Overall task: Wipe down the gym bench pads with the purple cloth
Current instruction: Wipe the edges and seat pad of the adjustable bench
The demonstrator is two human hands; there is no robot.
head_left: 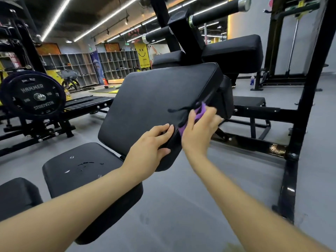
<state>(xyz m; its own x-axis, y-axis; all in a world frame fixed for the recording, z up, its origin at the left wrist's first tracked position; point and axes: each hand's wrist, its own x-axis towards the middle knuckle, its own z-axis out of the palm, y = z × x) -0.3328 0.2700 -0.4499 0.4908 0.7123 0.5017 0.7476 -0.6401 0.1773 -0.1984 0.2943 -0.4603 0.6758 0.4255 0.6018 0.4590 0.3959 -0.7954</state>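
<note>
Weight plate (34, 96): black disc lettered HAMMER STRENGTH, on a machine well to the left of both hands; not part of the job. Small pad (17, 197): black, at the lower left edge, apart from the fingers, untouched. Seat pad (87, 171): black, below and left of the left hand's fingers, with pale flecks and a scuff on its top face; whether these are wet marks or wear cannot be told. Back pad (156, 102): large black tilted cushion, its near lower corner lying under both hands. Left hand (147, 144): fingers together and curled over that corner, fingertips on the top face, thumb on the side wall beneath; it holds the pad, apparently steadying it. Purple cloth (199, 113): bunched, showing above and below the right hand's fingers, pressed to the right side edge of the back pad just beyond the left fingertips. Right hand (198, 131): fingers clamped on the cloth; outline blurred, so a stroke seems to be under way. Dark streaks (179, 110): on the pad's face just left of the cloth, cause unclear. Further pads (234, 51): black, up behind the frame, well beyond the fingers. Step in hand, as judged: wiping the side edge of the back pad. Next move calls for carrying the cloth along that edge and over the top face, then moving on to the seat pad, with the left hand shifting clear of each patch.
</note>
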